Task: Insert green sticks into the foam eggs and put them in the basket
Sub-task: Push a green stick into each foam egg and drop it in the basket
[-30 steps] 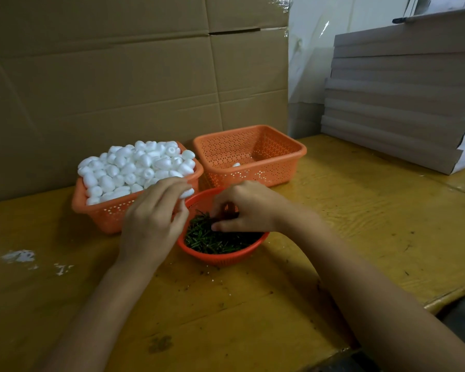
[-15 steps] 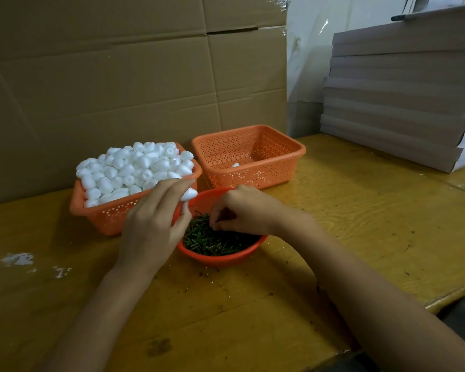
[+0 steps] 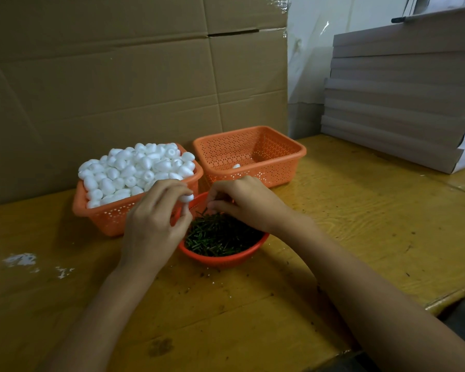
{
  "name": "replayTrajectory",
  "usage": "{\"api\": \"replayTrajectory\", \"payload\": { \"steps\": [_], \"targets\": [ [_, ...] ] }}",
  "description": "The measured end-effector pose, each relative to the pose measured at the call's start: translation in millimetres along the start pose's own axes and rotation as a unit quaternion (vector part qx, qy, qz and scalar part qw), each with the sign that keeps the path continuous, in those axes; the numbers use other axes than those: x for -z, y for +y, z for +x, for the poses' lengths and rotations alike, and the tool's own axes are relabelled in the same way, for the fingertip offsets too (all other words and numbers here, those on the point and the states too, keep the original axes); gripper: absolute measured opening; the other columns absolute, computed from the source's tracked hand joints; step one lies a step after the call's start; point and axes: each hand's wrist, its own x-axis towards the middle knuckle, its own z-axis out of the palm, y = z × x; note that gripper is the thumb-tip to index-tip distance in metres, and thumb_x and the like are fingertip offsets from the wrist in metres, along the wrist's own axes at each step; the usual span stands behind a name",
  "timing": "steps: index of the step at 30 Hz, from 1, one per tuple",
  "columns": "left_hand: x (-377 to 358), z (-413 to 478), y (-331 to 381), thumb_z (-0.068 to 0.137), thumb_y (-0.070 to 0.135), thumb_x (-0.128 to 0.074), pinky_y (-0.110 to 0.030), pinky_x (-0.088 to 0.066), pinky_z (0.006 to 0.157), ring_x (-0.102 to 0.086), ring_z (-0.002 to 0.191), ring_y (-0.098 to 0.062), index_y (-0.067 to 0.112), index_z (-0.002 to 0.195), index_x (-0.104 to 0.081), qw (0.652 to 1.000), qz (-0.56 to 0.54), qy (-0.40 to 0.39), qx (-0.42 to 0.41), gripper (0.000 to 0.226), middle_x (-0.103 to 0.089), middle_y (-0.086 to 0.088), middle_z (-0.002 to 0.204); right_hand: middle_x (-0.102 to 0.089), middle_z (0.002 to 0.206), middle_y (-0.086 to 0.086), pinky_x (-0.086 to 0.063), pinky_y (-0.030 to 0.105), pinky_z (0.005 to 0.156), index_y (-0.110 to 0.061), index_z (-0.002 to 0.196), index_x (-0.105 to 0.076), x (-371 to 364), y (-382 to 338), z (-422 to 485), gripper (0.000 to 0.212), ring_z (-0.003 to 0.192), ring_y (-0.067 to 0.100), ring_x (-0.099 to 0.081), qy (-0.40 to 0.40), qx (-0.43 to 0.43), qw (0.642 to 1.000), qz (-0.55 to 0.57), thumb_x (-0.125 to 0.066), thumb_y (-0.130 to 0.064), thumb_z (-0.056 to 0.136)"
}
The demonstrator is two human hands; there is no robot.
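My left hand (image 3: 156, 221) pinches a white foam egg (image 3: 187, 198) just above the left rim of a round orange bowl (image 3: 223, 260) full of green sticks (image 3: 220, 236). My right hand (image 3: 242, 201) hovers over the bowl and pinches a single green stick (image 3: 204, 211) between thumb and fingertips, its tip pointing toward the egg. An orange basket (image 3: 102, 216) heaped with white foam eggs (image 3: 134, 167) stands at the back left. A second orange basket (image 3: 285, 170) at the back right holds one egg (image 3: 236, 166).
Large cardboard sheets (image 3: 118, 76) stand behind the baskets. A stack of flat grey boards (image 3: 397, 98) lies at the right on the yellow wooden table (image 3: 360, 224). White foam crumbs (image 3: 22, 259) lie at the left.
My right hand has lifted out of the sticks with one stick pinched. My left hand has raised the egg slightly and brought it toward the right hand.
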Motion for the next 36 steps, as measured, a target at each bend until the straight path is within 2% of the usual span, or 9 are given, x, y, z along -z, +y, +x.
{"api": "replayTrajectory", "payload": {
  "steps": [4, 8, 13, 16, 21, 25, 27, 31, 36],
  "targets": [
    [-0.4, 0.4, -0.5, 0.089, 0.003, -0.079, -0.028, -0.060, 0.080, -0.071, 0.091, -0.014, 0.008, 0.110, -0.073, 0.994, -0.066, 0.023, 0.081, 0.023, -0.069, -0.003, 0.107, -0.076, 0.090, -0.010, -0.052, 0.040, 0.081, -0.017, 0.098, -0.072, -0.6, 0.9, -0.7, 0.007, 0.085, 0.014, -0.070, 0.031, -0.002, 0.999, 0.011, -0.070, -0.024, 0.099],
    [-1.9, 1.3, -1.5, 0.090, 0.005, -0.082, -0.026, -0.063, 0.083, -0.075, 0.092, -0.007, 0.013, 0.111, -0.077, 0.975, -0.162, 0.015, 0.151, 0.024, -0.074, 0.002, 0.105, -0.075, 0.092, -0.008, -0.054, 0.041, 0.080, -0.016, 0.100, -0.072, -1.7, 1.7, -0.1, 0.007, 0.087, 0.011, -0.069, 0.050, -0.004, 0.998, 0.033, -0.071, -0.023, 0.098],
    [-2.4, -0.2, -1.1, 0.086, 0.010, -0.088, -0.021, -0.061, 0.085, -0.078, 0.098, -0.011, 0.027, 0.101, -0.075, 0.916, -0.301, 0.009, 0.264, 0.026, -0.080, 0.007, 0.100, -0.075, 0.092, -0.010, -0.055, 0.039, 0.083, -0.017, 0.100, -0.072, -2.6, 3.1, -0.1, 0.005, 0.088, 0.006, -0.069, 0.071, -0.012, 0.996, 0.050, -0.072, -0.022, 0.097],
    [-4.4, -0.7, -2.2, 0.085, 0.002, -0.086, -0.021, -0.061, 0.086, -0.079, 0.103, -0.014, 0.027, 0.091, -0.069, 0.879, -0.363, 0.023, 0.308, 0.031, -0.081, 0.007, 0.105, -0.075, 0.092, -0.013, -0.055, 0.038, 0.084, -0.019, 0.098, -0.073, -2.1, 3.0, -0.3, 0.003, 0.089, 0.002, -0.070, 0.088, -0.030, 0.993, 0.069, -0.073, -0.022, 0.096],
    [-9.7, -5.2, -8.0, 0.085, -0.003, -0.085, -0.023, -0.062, 0.085, -0.078, 0.107, -0.018, 0.023, 0.090, -0.065, 0.852, -0.394, 0.031, 0.344, 0.033, -0.081, 0.001, 0.106, -0.076, 0.089, -0.012, -0.057, 0.039, 0.084, -0.018, 0.092, -0.075, 0.6, 1.7, -0.3, 0.005, 0.088, 0.001, -0.071, 0.086, -0.058, 0.989, 0.106, -0.074, -0.014, 0.089],
    [-14.6, -8.1, -11.2, 0.082, 0.000, -0.088, -0.028, -0.063, 0.090, -0.078, 0.109, -0.022, 0.031, 0.099, -0.074, 0.832, -0.416, 0.029, 0.365, 0.038, -0.080, -0.003, 0.110, -0.076, 0.087, -0.011, -0.058, 0.039, 0.082, -0.017, 0.090, -0.075, 1.1, 2.1, -0.5, 0.009, 0.086, 0.001, -0.071, 0.082, -0.068, 0.987, 0.123, -0.075, -0.011, 0.085],
    [-16.2, -9.1, -11.5, 0.082, 0.002, -0.089, -0.026, -0.062, 0.089, -0.077, 0.110, -0.022, 0.035, 0.101, -0.077, 0.825, -0.431, 0.021, 0.366, 0.039, -0.080, -0.002, 0.111, -0.076, 0.088, -0.011, -0.058, 0.038, 0.082, -0.018, 0.094, -0.075, 1.4, 2.4, -0.7, 0.012, 0.086, 0.001, -0.071, 0.076, -0.064, 0.988, 0.122, -0.075, -0.010, 0.085],
    [-18.6, -8.7, -9.9, 0.080, 0.006, -0.088, -0.024, -0.061, 0.088, -0.077, 0.111, -0.022, 0.027, 0.101, -0.081, 0.812, -0.455, 0.014, 0.365, 0.030, -0.080, -0.004, 0.111, -0.077, 0.090, -0.012, -0.055, 0.039, 0.086, -0.023, 0.108, -0.078, 1.9, 2.0, 0.2, 0.026, 0.090, 0.004, -0.071, 0.047, -0.059, 0.993, 0.094, -0.071, -0.010, 0.087],
    [-20.0, -9.2, -10.7, 0.085, -0.009, -0.080, -0.024, -0.061, 0.089, -0.077, 0.110, -0.025, 0.024, 0.096, -0.084, 0.797, -0.473, 0.001, 0.376, 0.035, -0.081, -0.008, 0.108, -0.079, 0.096, -0.012, -0.054, 0.036, 0.085, -0.027, 0.101, -0.083, -0.1, 2.2, 1.1, 0.021, 0.089, 0.005, -0.069, 0.047, -0.064, 0.994, 0.081, -0.071, -0.014, 0.090]
  ]
}}
